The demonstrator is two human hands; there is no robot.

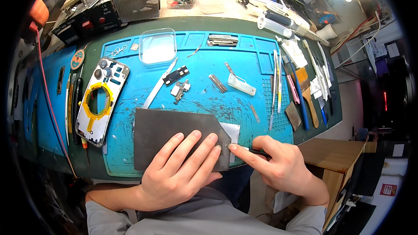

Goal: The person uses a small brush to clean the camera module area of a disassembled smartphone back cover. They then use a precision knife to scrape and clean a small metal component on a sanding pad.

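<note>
Grey shirt cloth [209,215] lies nearest the camera, filling the six o'clock edge of the head view, with a bare forearm reaching inward on either side. The left hand [178,172] is open and palm down, its fingers slightly spread across a dark plate [174,124], gripping nothing. That plate, its two o'clock corner cut away, lies on a blue mat [196,63] just below the middle of the view. Part of a pale sheet [235,131] shows past its three o'clock edge.

Just past three o'clock from the plate, the right hand [281,161] is mostly curled, closed around a slim dark tool [257,152], one digit stretched out so its tip sits beside the plate's edge. How that tool ends is too small to tell.

Around the plate, a phone frame [117,78] with a yellow ring lies at ten o'clock, a clear container [157,47] near half past eleven, a metal bracket [180,89] at twelve, and two metal strips [217,83] at one.
</note>
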